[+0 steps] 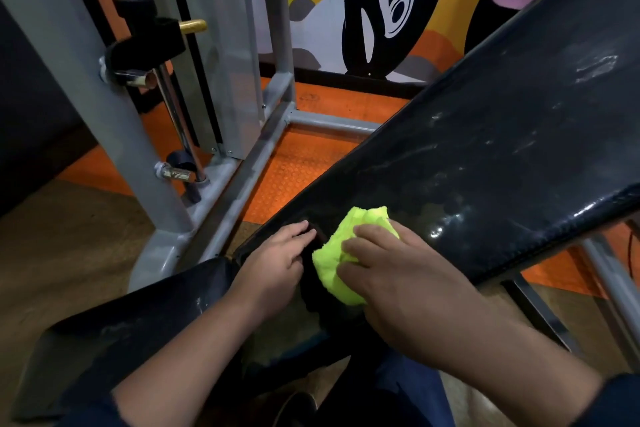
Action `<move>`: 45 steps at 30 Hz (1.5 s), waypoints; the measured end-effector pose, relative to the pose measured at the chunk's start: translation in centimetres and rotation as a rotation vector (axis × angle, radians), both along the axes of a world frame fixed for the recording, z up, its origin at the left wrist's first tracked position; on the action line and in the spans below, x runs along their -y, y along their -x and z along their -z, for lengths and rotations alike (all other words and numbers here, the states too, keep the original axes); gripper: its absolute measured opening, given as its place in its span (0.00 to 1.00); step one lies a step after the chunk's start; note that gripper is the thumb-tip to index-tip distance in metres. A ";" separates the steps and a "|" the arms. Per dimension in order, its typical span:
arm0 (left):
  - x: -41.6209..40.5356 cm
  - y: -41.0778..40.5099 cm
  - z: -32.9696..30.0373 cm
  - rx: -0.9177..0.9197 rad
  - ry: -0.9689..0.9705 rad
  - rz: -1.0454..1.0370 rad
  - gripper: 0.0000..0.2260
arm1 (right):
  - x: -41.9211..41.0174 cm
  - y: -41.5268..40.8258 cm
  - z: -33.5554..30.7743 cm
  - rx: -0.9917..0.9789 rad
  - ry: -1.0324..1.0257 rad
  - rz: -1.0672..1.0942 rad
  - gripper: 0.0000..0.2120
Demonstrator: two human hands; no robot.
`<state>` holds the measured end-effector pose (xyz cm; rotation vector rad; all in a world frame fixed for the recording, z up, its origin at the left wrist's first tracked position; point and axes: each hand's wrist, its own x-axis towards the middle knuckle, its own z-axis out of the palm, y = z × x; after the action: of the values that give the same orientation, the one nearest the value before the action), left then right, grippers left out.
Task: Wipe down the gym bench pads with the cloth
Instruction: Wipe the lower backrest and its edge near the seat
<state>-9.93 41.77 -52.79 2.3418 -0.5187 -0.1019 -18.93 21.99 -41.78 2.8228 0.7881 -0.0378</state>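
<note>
The soft, light, bunched cloth (341, 253) lay under the right hand (398, 274), whose curled fingers pressed it onto the inclined back pad (485, 156), the left hand (277, 260) resting flat just beside it.

The painted wall mural (388, 10) behind the gym frame carries large white shapes on black, one of which reads like a lowercase "b". No other letters, numbers, labels or brand marks can be read anywhere.
</note>
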 end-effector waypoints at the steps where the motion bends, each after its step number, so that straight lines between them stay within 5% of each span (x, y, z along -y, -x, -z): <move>1: 0.0 0.0 0.0 -0.003 -0.002 -0.001 0.26 | -0.4 0.1 0.5 -0.002 0.013 0.005 0.21; 33: -1.1 0.5 -0.4 -0.079 0.000 0.013 0.26 | 1.0 1.2 0.7 -0.074 0.048 -0.182 0.24; 45: -3.2 2.5 0.3 -0.106 -0.072 -0.037 0.25 | -1.5 0.7 2.8 -0.063 0.011 -0.156 0.16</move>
<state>-12.43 45.00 -53.12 2.4001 -0.4254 -0.2297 -19.60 23.49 -44.56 2.7524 1.0156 -0.1071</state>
